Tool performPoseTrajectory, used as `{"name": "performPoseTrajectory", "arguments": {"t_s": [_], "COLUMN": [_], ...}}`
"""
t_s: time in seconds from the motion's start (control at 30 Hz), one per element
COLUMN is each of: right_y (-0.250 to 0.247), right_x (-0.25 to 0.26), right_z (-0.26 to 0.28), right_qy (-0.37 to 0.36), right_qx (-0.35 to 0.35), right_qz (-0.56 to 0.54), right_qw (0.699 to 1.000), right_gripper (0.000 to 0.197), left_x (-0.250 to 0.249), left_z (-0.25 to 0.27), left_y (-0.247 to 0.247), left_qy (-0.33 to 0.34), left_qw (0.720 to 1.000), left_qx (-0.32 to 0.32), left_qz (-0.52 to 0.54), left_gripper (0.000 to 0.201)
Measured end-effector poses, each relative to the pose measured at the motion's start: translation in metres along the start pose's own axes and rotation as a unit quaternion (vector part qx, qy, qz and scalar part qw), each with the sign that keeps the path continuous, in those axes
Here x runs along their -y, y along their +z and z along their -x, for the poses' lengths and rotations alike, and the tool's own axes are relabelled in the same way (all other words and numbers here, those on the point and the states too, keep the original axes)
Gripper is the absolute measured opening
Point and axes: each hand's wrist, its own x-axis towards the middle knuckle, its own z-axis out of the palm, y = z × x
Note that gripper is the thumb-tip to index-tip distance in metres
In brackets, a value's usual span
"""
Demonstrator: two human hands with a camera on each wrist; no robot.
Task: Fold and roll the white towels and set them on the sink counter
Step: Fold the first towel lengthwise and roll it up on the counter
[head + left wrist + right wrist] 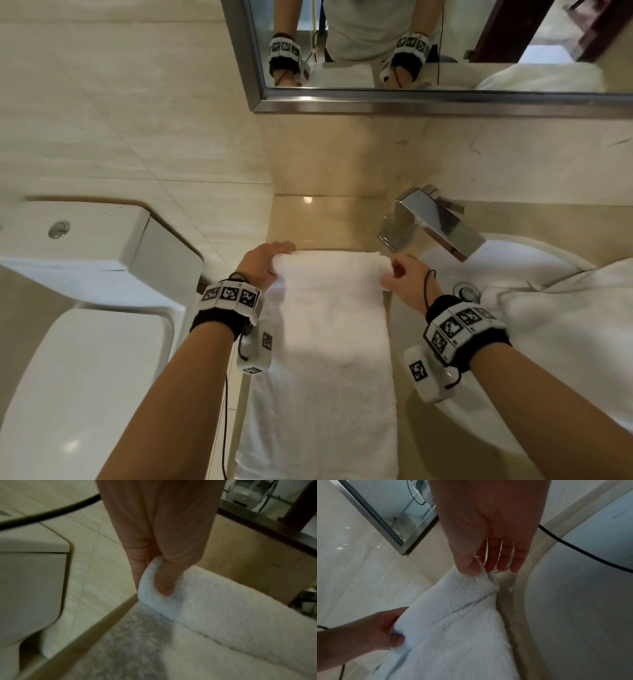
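Two towels (pixel 325 342), perhaps; two hands (pixel 263 263).

left hand (pixel 263 262) and right hand (pixel 404 279) are gripping the far rolled edge of the white towel (pixel 325 342), one at each end; towel is lying as a long folded strip on the beige surface (pixel 329 219), near end hanging over the front edge. Toilet (pixel 89 308) sitting left, chrome faucet (pixel 435 222) and sink (pixel 507 260) right, second towel (pixel 565 315) lying crumpled over the sink
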Motion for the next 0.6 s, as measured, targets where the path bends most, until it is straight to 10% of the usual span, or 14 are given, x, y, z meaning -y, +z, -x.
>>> {"name": "performPoseTrajectory", "arguments": {"t_s": [0.2,0.6], "right_y": [-0.004,0.003], "right_x": [0.01,0.031], "right_z": [-0.003,0.009], "right_qy": [0.093,0.058], "right_qx": [-0.007,-0.009], "right_qz": [-0.114,0.126], "right_qw": [0.989,0.99], "right_gripper": [0.015,0.03], "left_x": [0.009,0.018], "left_z": [0.002,0.011], "left_y": [0.004,0.013], "left_qy": [0.014,0.026], "left_qw": [1.0,1.0], "left_qx": [-0.007,0.008], "left_qz": [0.012,-0.01], "left_gripper": [0.045,0.06]}}
